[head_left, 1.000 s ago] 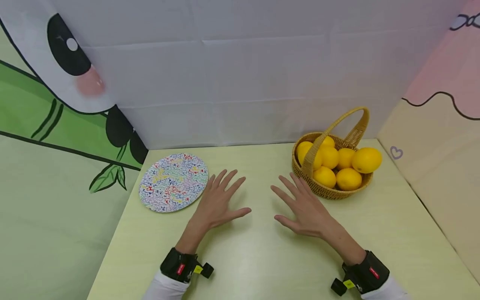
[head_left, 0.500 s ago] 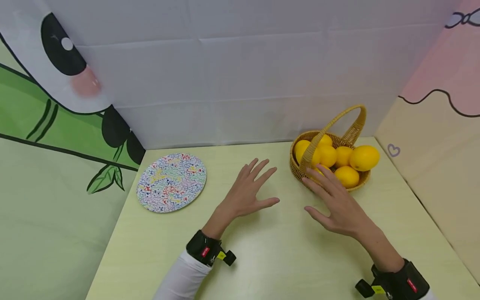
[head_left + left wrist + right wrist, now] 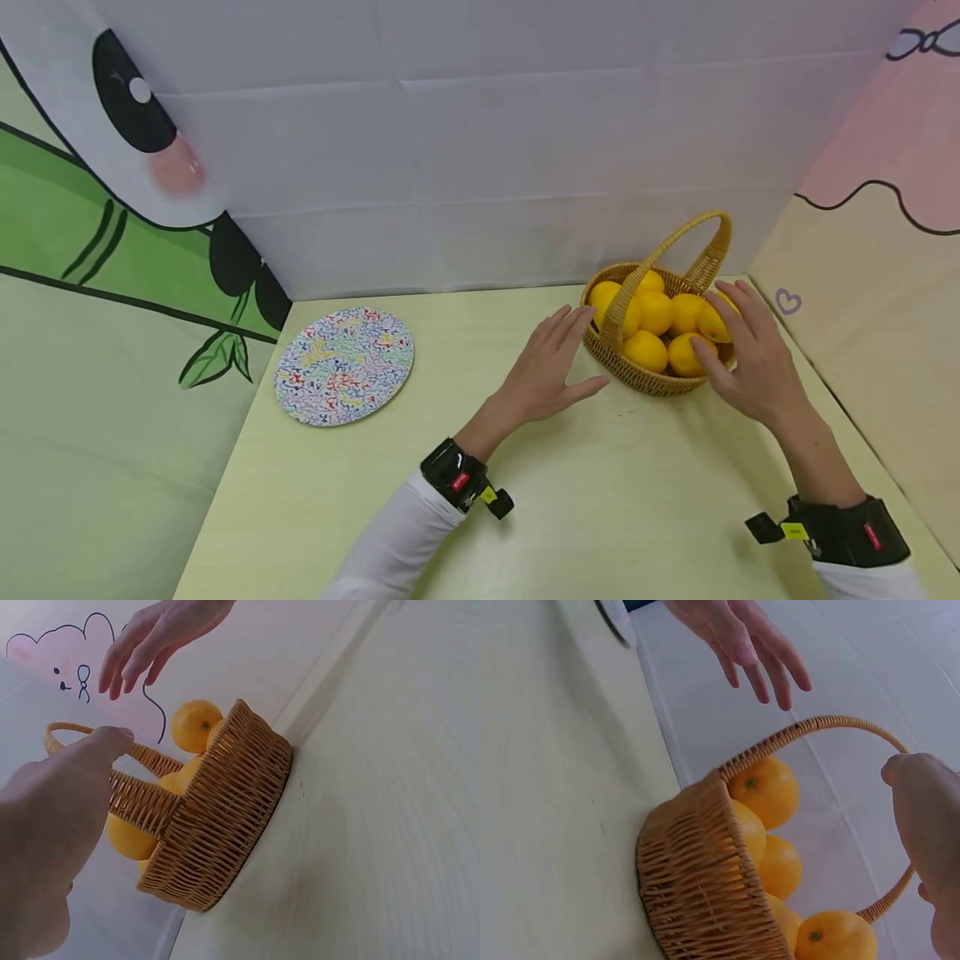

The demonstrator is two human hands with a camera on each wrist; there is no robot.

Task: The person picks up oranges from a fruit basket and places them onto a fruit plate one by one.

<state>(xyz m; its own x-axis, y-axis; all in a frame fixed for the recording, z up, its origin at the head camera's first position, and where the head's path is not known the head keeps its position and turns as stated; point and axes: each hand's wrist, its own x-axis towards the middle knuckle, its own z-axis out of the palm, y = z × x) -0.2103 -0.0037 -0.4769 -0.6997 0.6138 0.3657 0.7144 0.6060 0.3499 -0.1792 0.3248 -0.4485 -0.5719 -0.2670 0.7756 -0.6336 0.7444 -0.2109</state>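
Observation:
A woven wicker basket (image 3: 651, 382) with a tall arched handle (image 3: 707, 258) holds several yellow lemons (image 3: 646, 351). My right hand (image 3: 763, 367) is over its right side, fingers spread and slightly bent, overlapping the rightmost lemon (image 3: 715, 323) in the head view. From the left wrist, that same right hand (image 3: 169, 634) shows with a gap above the uppermost lemon (image 3: 195, 725). My left hand (image 3: 546, 367) is at the basket's left side, fingers extended, thumb apart, holding nothing. In the right wrist view the left hand (image 3: 742, 641) hangs beyond the handle (image 3: 810, 726).
A round plate (image 3: 344, 367) covered in coloured squiggles lies at the table's left. The pale table (image 3: 600, 508) meets a printed cloth wall (image 3: 480, 167) behind the basket, and another cloth (image 3: 862, 317) borders the right edge.
Both hands have moved rightward from the table's middle. The right hand has gone across the basket's front to its right side; the left has left the plate's edge and come beside the basket.

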